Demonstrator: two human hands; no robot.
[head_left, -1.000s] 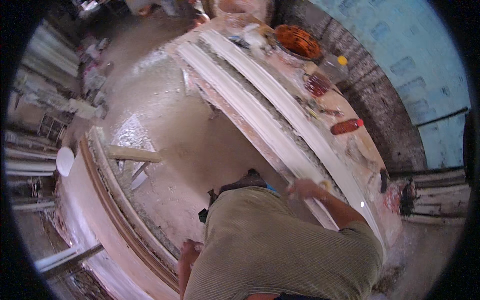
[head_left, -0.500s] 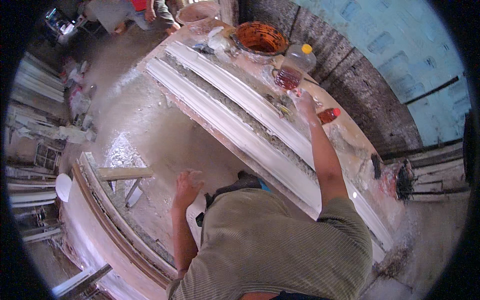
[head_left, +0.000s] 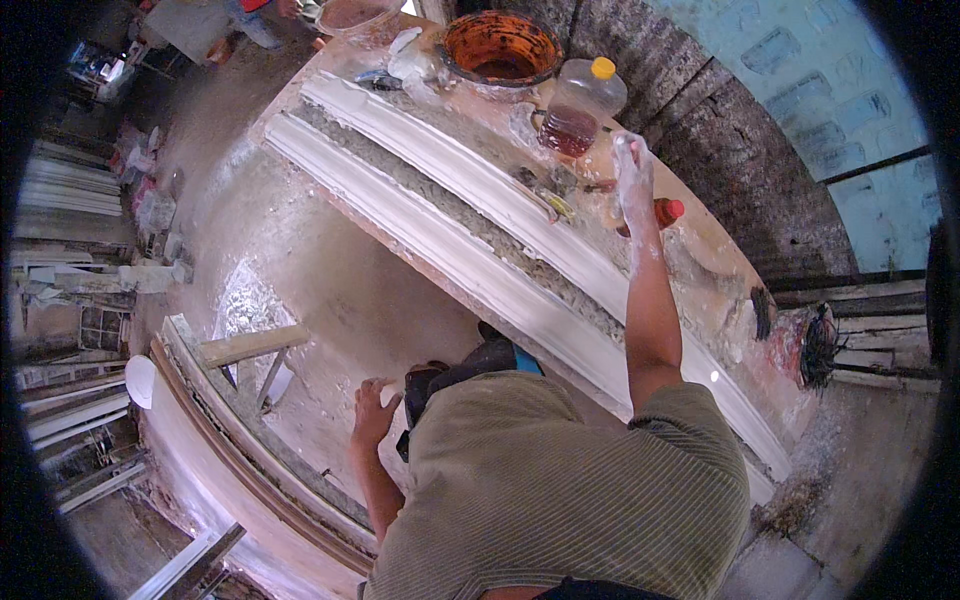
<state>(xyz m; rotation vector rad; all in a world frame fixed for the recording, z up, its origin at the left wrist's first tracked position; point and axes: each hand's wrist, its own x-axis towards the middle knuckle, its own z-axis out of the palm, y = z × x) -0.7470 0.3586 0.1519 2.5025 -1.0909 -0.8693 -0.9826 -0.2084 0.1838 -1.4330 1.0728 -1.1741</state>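
My right hand [head_left: 634, 172], coated in white, reaches over the bench between two bottles. Its fingers are curled; what they hold, if anything, is too small to make out. Just left of it stands a clear plastic jug [head_left: 575, 112] with a yellow cap and reddish-brown liquid. Partly behind my wrist is a small red-capped bottle [head_left: 664, 213] of dark red liquid. Two long white plaster mouldings, a far one [head_left: 440, 160] and a near one [head_left: 400, 210], lie side by side on the bench. My left hand [head_left: 374, 412] hangs beside my body, fingers apart, touching nothing.
An orange, dark-spattered basin [head_left: 500, 50] and a pale tub [head_left: 358, 14] stand at the bench's far end. Small tools [head_left: 548, 200] lie beyond the mouldings. A curved workpiece [head_left: 250, 440] and a wooden trestle [head_left: 255, 345] are at my left. Another person [head_left: 262, 20] is partly visible, far left.
My right hand has moved from in front of the jug to its right, slightly farther away. My left hand has dropped a little lower. The whole view has shifted slightly.
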